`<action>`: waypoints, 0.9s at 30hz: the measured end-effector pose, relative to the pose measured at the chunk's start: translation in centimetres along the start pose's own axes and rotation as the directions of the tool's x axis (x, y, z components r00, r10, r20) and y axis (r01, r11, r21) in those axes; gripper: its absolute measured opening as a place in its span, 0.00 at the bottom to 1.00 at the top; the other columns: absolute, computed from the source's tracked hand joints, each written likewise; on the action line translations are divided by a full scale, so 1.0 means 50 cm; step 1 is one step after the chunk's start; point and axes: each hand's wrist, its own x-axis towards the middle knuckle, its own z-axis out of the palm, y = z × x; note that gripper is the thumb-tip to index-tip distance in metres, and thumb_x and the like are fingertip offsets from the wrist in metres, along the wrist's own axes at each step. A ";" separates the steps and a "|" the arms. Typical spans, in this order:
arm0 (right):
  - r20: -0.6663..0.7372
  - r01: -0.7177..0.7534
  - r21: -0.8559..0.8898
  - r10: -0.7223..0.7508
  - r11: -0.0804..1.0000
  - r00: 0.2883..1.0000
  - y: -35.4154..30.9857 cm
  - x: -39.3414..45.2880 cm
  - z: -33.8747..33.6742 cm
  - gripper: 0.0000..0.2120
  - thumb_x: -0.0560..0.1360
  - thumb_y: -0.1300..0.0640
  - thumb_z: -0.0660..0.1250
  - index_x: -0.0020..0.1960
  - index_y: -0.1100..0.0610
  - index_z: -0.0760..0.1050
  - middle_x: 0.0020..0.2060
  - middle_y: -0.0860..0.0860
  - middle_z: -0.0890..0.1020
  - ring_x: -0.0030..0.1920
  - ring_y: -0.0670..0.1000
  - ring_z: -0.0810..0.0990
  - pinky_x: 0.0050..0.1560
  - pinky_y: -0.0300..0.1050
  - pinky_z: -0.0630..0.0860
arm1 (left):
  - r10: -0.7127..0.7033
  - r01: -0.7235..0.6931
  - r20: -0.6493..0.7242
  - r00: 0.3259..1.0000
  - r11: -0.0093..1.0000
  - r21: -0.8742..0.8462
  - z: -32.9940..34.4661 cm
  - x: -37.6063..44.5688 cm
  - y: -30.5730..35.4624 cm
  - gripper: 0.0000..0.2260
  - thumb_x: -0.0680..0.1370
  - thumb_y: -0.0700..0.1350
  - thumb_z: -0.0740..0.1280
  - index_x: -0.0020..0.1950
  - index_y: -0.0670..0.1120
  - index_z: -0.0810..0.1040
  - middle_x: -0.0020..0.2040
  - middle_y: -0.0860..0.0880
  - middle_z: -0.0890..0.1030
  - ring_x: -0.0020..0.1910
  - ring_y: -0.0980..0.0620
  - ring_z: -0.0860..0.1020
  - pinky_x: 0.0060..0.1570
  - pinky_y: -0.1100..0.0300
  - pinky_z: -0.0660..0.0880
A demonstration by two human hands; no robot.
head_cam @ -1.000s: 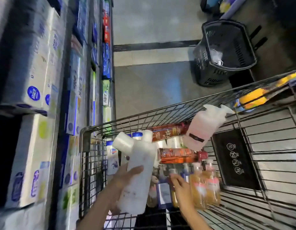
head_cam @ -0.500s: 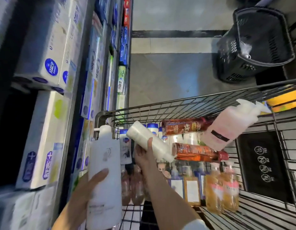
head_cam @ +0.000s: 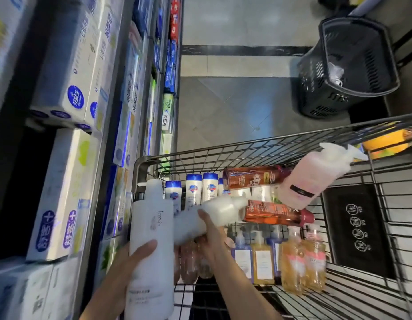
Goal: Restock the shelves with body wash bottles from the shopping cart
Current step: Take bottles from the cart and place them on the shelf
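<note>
My left hand (head_cam: 133,262) gripped an upright white pump bottle (head_cam: 152,245); my right hand (head_cam: 212,236) gripped a tilted white bottle (head_cam: 209,214) above the cart (head_cam: 292,144).

- The single head view looks steeply down from above the shopping cart (head_cam: 281,144), close over its near end.
- It faces along the aisle floor beyond the cart.
- Left of the cart, the shelves (head_cam: 103,139) run up the frame edge.

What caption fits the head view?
Left hand and right hand each hold a white bottle above the cart.
</note>
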 end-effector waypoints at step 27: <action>0.763 0.187 -0.266 0.088 0.946 0.640 -0.277 -0.331 -0.262 0.34 0.53 0.51 0.84 0.56 0.62 0.82 0.51 0.61 0.83 0.49 0.58 0.84 0.47 0.52 0.81 | 0.229 -0.220 -0.003 0.973 0.933 -0.284 0.191 -0.253 -0.092 0.36 0.57 0.53 0.81 0.59 0.38 0.79 0.52 0.34 0.82 0.46 0.38 0.82 0.45 0.46 0.80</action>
